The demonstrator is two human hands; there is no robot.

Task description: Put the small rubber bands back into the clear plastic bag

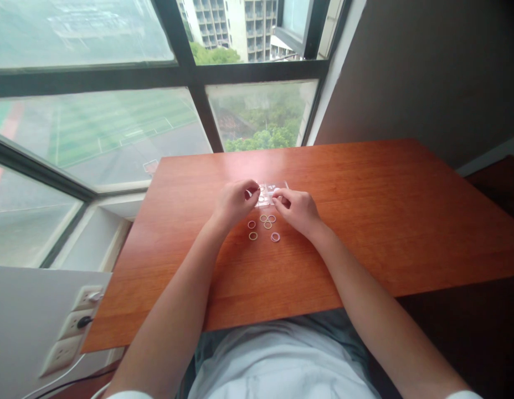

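Note:
A small clear plastic packet (263,198) with pale ring shapes showing in it lies on the table between my hands. My left hand (236,202) is closed in a pinch at the packet's left edge. From the other side my right hand (299,210) pinches at the packet's right part, where a whitish bit shows by the fingertips. Nearer to me, several thin small rings lie loose: a pinkish ring (251,224), a yellowish ring (252,236), a cluster of pale rings (267,225) and a pink-purple ring (275,237). Their material is too small to tell.
The reddish-brown wooden table (385,221) reaches far to the right. Windows (261,111) with dark frames stand behind and to the left. Wall sockets (70,324) with plugs and cables (66,385) are low at the left, beside the table's edge.

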